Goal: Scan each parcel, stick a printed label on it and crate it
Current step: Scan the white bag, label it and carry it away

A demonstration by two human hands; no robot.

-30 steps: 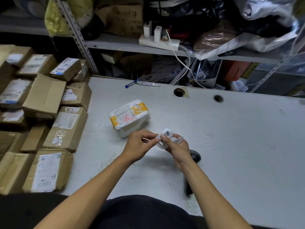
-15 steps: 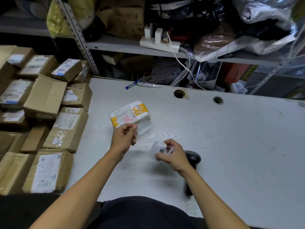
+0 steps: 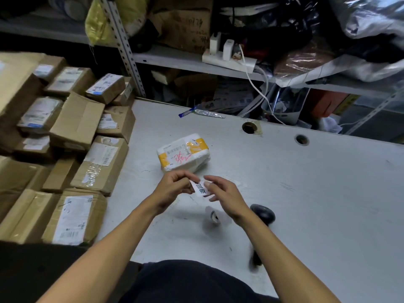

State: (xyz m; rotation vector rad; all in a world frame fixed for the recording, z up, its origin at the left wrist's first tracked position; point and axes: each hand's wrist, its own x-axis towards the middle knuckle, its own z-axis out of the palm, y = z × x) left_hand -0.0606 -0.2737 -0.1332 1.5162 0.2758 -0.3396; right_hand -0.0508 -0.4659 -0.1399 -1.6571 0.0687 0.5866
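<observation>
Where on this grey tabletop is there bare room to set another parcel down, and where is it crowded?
Free: the wide right part of the grey tabletop, right of the black handheld scanner and below the two round cable holes. Crowded: the left edge, against stacked brown cardboard boxes, and the middle, around the white parcel with yellow tape.

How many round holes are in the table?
2. One hole sits behind the white parcel; the other hole is further right. More might be outside the picture.
</observation>
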